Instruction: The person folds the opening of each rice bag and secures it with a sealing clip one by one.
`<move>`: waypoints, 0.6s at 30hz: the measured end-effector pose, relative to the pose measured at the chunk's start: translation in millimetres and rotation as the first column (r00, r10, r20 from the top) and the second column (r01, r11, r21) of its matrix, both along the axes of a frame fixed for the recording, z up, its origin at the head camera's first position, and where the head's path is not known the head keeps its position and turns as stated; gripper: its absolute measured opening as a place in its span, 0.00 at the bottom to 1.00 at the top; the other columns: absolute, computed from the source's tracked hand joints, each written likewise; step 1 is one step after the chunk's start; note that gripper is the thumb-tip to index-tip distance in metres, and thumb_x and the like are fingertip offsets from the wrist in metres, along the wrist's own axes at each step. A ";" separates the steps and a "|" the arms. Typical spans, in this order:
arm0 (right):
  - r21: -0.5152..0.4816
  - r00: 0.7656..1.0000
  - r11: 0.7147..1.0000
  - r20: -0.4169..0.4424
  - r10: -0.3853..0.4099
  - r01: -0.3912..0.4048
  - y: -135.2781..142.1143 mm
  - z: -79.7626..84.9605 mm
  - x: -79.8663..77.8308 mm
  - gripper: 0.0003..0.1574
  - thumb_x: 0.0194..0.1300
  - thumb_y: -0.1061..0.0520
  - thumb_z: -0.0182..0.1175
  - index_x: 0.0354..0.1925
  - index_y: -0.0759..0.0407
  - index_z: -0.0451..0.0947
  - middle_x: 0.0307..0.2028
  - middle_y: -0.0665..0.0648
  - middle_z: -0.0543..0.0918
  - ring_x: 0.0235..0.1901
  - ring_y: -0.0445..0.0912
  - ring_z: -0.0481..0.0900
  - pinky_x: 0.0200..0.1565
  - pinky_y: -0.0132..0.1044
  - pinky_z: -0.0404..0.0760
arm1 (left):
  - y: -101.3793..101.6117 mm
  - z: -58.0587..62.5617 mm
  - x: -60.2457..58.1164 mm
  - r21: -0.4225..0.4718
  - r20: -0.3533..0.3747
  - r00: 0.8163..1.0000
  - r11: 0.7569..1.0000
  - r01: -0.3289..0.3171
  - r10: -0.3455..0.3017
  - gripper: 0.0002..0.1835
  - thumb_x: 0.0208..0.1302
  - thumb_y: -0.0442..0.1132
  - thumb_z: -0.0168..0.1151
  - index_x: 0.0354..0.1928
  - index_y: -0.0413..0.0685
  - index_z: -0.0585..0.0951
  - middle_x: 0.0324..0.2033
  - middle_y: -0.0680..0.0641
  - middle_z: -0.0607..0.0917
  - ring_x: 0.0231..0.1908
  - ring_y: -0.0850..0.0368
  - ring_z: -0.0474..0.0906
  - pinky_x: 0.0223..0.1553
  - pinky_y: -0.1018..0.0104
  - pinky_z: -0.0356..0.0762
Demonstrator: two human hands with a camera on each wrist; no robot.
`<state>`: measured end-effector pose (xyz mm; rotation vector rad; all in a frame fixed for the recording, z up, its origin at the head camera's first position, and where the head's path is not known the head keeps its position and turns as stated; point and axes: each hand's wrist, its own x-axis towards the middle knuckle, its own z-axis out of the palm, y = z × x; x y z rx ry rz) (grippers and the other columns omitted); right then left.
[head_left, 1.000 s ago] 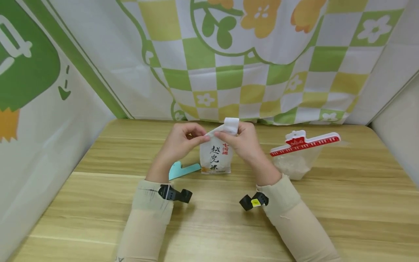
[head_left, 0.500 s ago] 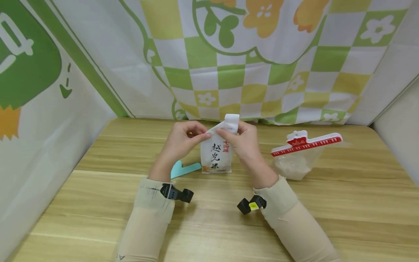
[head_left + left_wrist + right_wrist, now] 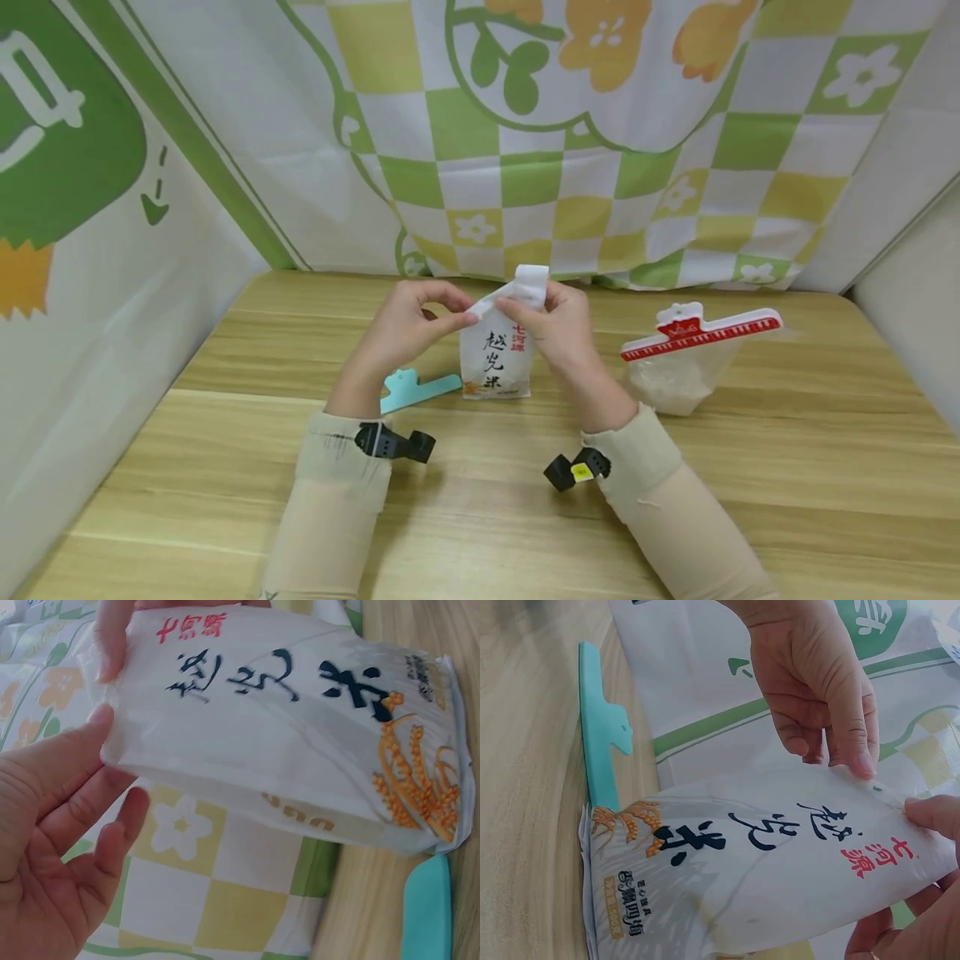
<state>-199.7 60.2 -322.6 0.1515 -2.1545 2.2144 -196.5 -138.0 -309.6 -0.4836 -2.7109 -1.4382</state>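
A white rice bag [image 3: 480, 346] with black and red lettering stands on the table between the hands. Its top edge is folded over, and a white flap sticks up at the right. My left hand [image 3: 412, 325] pinches the top left corner between thumb and index finger; its other fingers hang loosely curled in the left wrist view. At the top right, my right hand [image 3: 561, 325] grips the folded edge, thumb in front and fingers behind. Both wrist views show the bag's front [image 3: 240, 712], with orange rice ears printed near its bottom.
A teal sealing clip [image 3: 423, 392] lies left of the bag, partly behind the left wrist. To the right, a clear bag [image 3: 675, 379] with whitish contents is closed by a red and white clip [image 3: 697, 332]. A checkered cloth [image 3: 525, 175] hangs behind the wooden table [image 3: 480, 517].
My left wrist has shifted slightly left, showing more of the teal clip. Both hands keep their hold on the bag's top edge, and the bag stays in place.
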 end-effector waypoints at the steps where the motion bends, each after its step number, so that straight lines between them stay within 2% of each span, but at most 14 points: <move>1: 0.008 1.000 1.000 0.002 0.011 -0.011 0.3 -0.3 -0.2 0.17 0.59 0.65 0.70 0.46 0.72 0.82 0.30 0.49 0.85 0.30 0.39 0.82 0.35 0.31 0.82 | 0.5 0.1 0.0 -0.008 -0.007 1.000 1.000 -0.001 0.001 0.07 0.62 0.43 0.70 0.40 0.49 0.87 0.38 0.48 0.87 0.43 0.55 0.79 0.42 0.60 0.79; 9: 0.040 0.996 0.995 0.004 0.092 -0.092 2.9 -1.8 0.2 0.15 0.59 0.66 0.69 0.45 0.73 0.81 0.31 0.53 0.86 0.31 0.40 0.83 0.38 0.34 0.84 | 4.9 0.6 0.6 -0.023 -0.033 0.999 1.000 -0.004 0.003 0.07 0.63 0.42 0.70 0.38 0.48 0.87 0.39 0.48 0.87 0.43 0.55 0.79 0.41 0.61 0.78; 14: 0.046 0.998 0.997 -0.013 0.064 -0.063 1.3 -3.2 -0.3 0.16 0.58 0.67 0.69 0.45 0.74 0.81 0.33 0.57 0.87 0.30 0.40 0.84 0.37 0.34 0.84 | 3.3 1.1 1.5 -0.039 -0.033 0.999 0.999 0.008 -0.010 0.08 0.64 0.43 0.69 0.40 0.48 0.86 0.40 0.48 0.87 0.45 0.54 0.79 0.40 0.62 0.79; 18: 0.026 0.999 0.998 -0.003 0.051 -0.051 -1.0 -4.9 -0.3 0.17 0.57 0.67 0.70 0.45 0.74 0.82 0.31 0.54 0.87 0.29 0.39 0.83 0.36 0.34 0.84 | -6.2 -0.2 2.8 -0.047 -0.013 0.999 0.998 0.043 -0.044 0.09 0.65 0.45 0.67 0.43 0.50 0.86 0.43 0.48 0.86 0.49 0.52 0.79 0.42 0.58 0.81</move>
